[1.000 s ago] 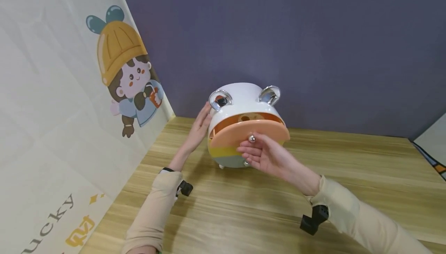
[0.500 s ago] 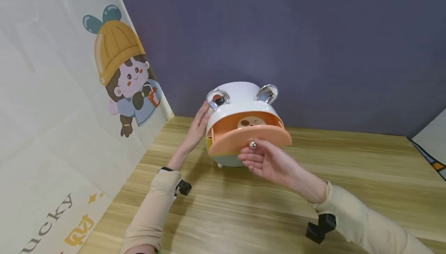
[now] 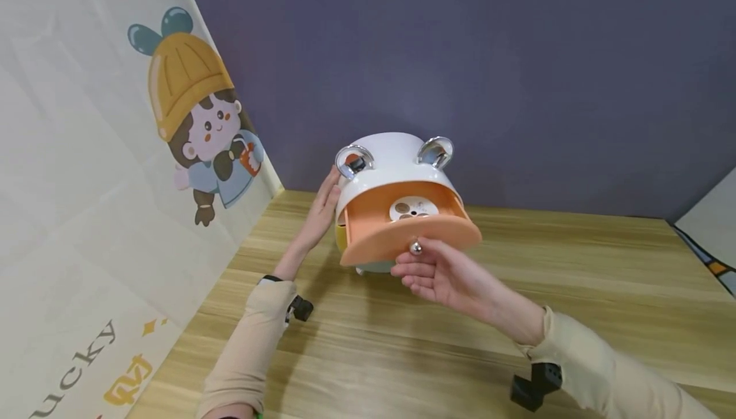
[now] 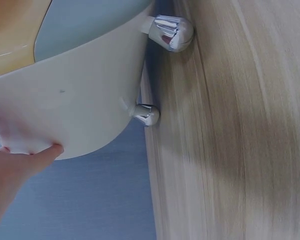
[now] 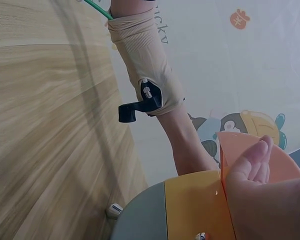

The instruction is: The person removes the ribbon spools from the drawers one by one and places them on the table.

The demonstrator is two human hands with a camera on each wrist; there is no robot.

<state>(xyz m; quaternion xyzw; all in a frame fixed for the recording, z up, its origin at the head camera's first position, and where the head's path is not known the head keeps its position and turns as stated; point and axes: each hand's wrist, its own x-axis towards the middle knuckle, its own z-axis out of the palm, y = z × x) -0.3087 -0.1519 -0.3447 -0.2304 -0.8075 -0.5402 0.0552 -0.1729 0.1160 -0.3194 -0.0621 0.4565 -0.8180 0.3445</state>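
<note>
A white drawer box point(image 3: 397, 158) with two silver ears stands on the table. Its orange top drawer point(image 3: 379, 245) is pulled well out, and a white disc with brown round marks point(image 3: 413, 207) shows inside. My right hand point(image 3: 451, 275) pinches the drawer's silver knob point(image 3: 416, 248) between thumb and finger. On the box's left side lies my left hand point(image 3: 321, 214), its fingers extended against the white wall. The left wrist view shows that hand point(image 4: 15, 172) touching the curved side. Yellow point(image 5: 195, 200) and grey-green point(image 5: 140, 217) lower fronts appear flush in the right wrist view.
The box rests on silver feet point(image 4: 172, 34) on the wood-grain table point(image 3: 368, 355). Behind it rises a dark blue-grey panel point(image 3: 489, 74). A white sheet printed with a cartoon figure point(image 3: 201, 119) borders the left side.
My right hand has drawn the orange drawer outward, toward me and down in view, uncovering more of the disc inside. The left hand has stayed against the box's side.
</note>
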